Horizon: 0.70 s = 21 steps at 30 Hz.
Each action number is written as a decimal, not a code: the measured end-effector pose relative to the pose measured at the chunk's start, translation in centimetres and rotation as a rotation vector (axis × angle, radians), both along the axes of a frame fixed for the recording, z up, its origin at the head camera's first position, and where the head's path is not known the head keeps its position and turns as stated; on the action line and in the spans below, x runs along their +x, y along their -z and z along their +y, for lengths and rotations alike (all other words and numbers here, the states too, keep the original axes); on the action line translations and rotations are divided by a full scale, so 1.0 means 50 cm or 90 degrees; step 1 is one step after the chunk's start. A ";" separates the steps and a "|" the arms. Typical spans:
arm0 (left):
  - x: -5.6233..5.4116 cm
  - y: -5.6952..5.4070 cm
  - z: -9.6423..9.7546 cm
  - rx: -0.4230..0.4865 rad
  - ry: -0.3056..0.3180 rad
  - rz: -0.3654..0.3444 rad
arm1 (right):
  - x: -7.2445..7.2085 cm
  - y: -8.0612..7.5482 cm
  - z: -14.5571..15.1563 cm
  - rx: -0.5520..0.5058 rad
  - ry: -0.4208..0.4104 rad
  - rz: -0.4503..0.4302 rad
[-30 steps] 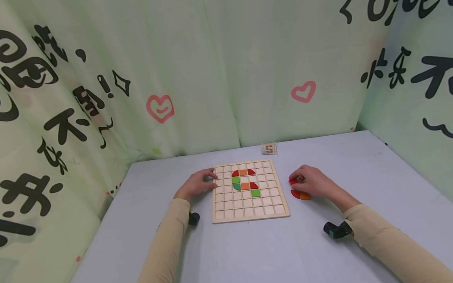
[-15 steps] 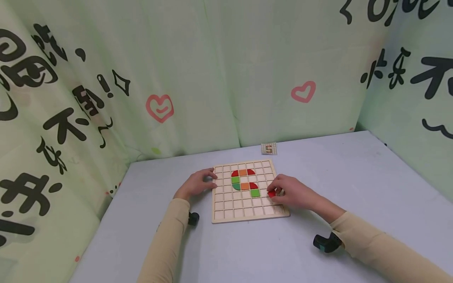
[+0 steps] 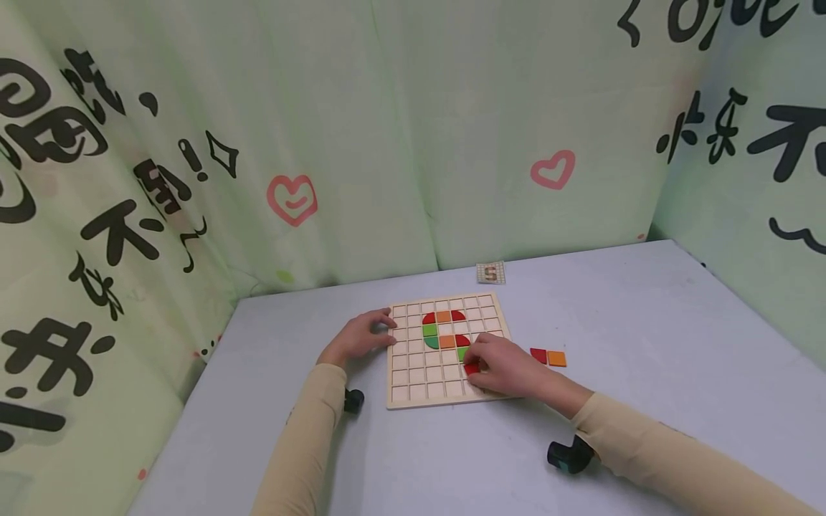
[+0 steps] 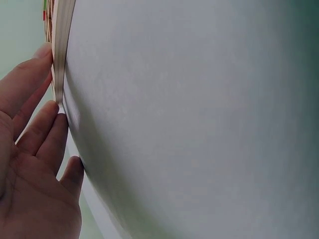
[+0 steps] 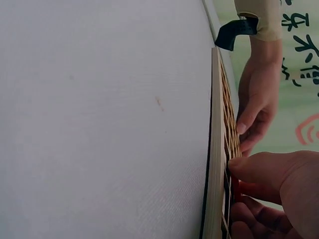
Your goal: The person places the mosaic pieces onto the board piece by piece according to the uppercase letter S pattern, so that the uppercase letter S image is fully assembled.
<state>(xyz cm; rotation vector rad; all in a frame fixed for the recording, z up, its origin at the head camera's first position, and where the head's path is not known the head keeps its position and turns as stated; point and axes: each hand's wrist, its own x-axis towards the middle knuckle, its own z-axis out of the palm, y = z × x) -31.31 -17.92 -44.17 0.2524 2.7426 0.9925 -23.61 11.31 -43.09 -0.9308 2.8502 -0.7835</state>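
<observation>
A wooden grid board (image 3: 413, 375) lies on the table with red, orange and green tiles set in some of its squares. My right hand (image 3: 506, 364) is over the board's lower right part and pinches a red tile (image 3: 472, 368) between thumb and fingers. That tile sits just below a light green tile (image 3: 462, 354) partly covered by the fingers. At the board's left edge, my left hand (image 3: 358, 337) rests with extended fingers touching the rim. In the left wrist view, its thumb and fingertips meet the board's side (image 4: 61, 55).
Right of the board lie a loose red tile (image 3: 538, 355) and an orange tile (image 3: 557, 358), side by side. A small patterned card (image 3: 490, 272) sits behind the board near the far edge. Printed curtains (image 3: 413, 143) stand behind the table (image 3: 452, 459).
My right hand has picked up a red tile from beside the board and carried it left, over the grid's lower right. The left hand has stayed at the board's edge.
</observation>
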 end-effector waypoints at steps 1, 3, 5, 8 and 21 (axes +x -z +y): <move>0.000 0.000 0.001 0.001 -0.001 0.000 | 0.000 0.001 -0.001 0.003 0.006 0.001; 0.001 0.000 0.001 0.003 -0.005 -0.003 | 0.001 0.002 -0.003 0.006 0.016 0.000; 0.001 0.000 0.002 0.004 -0.008 -0.003 | 0.000 0.002 -0.004 0.005 0.023 -0.001; 0.001 0.000 0.001 0.005 -0.009 -0.004 | -0.001 0.006 -0.004 -0.005 0.024 0.000; 0.005 -0.004 0.003 0.000 -0.005 -0.002 | -0.005 0.014 -0.006 -0.013 0.013 0.015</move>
